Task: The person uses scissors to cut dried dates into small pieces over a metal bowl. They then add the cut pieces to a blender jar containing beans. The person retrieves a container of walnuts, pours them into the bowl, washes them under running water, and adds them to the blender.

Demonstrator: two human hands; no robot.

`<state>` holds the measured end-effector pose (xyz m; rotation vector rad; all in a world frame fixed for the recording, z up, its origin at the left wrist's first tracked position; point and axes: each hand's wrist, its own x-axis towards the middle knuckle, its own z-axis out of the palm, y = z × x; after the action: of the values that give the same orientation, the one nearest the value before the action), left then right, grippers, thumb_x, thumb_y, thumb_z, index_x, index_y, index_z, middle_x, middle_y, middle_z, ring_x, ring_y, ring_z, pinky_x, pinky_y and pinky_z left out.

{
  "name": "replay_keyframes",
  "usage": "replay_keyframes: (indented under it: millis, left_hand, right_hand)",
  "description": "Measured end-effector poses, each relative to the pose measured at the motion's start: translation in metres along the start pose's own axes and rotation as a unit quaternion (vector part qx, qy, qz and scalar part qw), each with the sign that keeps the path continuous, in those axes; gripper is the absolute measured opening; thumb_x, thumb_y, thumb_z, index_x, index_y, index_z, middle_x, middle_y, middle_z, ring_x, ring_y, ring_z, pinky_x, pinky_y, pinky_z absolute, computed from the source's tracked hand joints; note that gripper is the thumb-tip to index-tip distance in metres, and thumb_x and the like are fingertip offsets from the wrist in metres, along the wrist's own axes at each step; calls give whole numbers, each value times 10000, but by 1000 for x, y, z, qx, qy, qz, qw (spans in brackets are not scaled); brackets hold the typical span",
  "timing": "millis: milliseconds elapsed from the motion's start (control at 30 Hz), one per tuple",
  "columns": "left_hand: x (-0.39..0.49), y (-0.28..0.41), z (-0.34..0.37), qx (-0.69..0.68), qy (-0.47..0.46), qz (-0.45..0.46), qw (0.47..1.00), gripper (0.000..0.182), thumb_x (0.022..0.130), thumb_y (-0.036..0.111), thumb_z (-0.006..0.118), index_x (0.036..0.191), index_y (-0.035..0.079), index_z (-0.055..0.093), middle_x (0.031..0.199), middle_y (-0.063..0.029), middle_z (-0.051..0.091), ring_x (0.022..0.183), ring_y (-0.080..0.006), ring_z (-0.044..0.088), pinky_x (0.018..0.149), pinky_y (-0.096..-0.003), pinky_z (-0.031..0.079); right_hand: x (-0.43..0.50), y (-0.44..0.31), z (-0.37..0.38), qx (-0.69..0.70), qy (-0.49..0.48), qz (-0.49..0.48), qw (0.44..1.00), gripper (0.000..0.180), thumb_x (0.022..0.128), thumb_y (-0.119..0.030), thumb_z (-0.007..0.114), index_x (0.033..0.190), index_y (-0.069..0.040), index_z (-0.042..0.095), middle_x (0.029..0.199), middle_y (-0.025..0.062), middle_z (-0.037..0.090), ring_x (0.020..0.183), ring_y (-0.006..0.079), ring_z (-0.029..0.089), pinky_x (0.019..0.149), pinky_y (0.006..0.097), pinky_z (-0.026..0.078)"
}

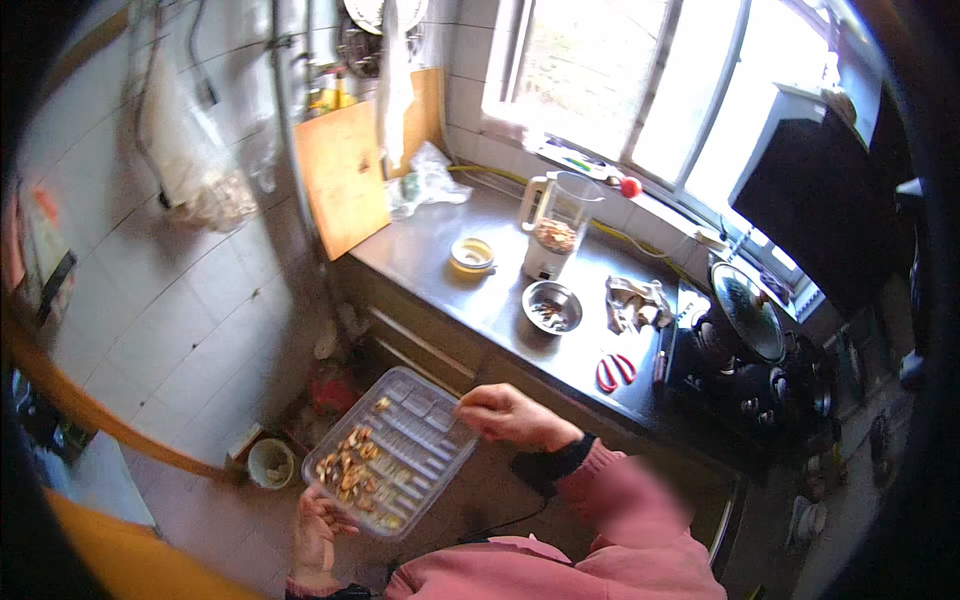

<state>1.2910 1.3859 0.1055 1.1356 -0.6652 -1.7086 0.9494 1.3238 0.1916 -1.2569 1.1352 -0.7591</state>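
A clear plastic food tray (416,420) is held in front of me, tilted, off the counter. Brown nut pieces, perhaps walnuts (351,466), lie heaped toward its left side, with a few scattered elsewhere. My right hand (517,417) grips the tray's right rim between thumb and fingers. At the lower-left corner, my left hand (319,521) supports the tray, its fingers partly hidden beneath. Beyond, on the metal counter (457,330), stands a blender jug (556,225) with chopped pinkish-brown food inside. A steel bowl (553,307) with small pieces in it sits before the jug.
Red-handled scissors (616,373) and a crumpled plastic bag (636,301) lie on the counter, left of the gas stove (739,390) and its glass lid (748,311). A small yellowish container (472,256) stands nearer the cutting board (343,180). A bucket (271,463) is on the floor.
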Motion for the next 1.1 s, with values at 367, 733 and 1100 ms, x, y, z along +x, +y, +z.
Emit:
replay_keyframes:
  millis: [367, 733, 1100]
  left_hand:
    - [86, -7, 113, 100, -113, -73, 986, 477, 979, 390, 354, 1264, 10, 399, 877, -129, 607, 760, -206, 623, 631, -313, 534]
    - [228, 63, 110, 102, -199, -54, 973, 354, 962, 243, 456, 1243, 28, 432, 889, -105, 620, 771, -195, 622, 656, -303, 530]
    - [331, 95, 150, 146, -257, -99, 950, 318, 945, 173, 478, 1225, 25, 444, 881, -105, 618, 760, -196, 623, 655, -303, 528]
  right_hand:
    - [-95, -35, -204, 5, 435, -134, 891, 150, 903, -148, 548, 896, -12, 610, 579, -15, 485, 441, 55, 422, 393, 190, 319]
    - [-54, -75, -268, -4, 588, -213, 780, 139, 896, -178, 567, 865, -46, 597, 552, -30, 463, 405, 38, 403, 359, 183, 306]
    - [-51, -109, -370, -6, 677, -206, 707, 178, 902, -130, 530, 729, -95, 502, 553, -17, 467, 390, 42, 406, 330, 165, 296]
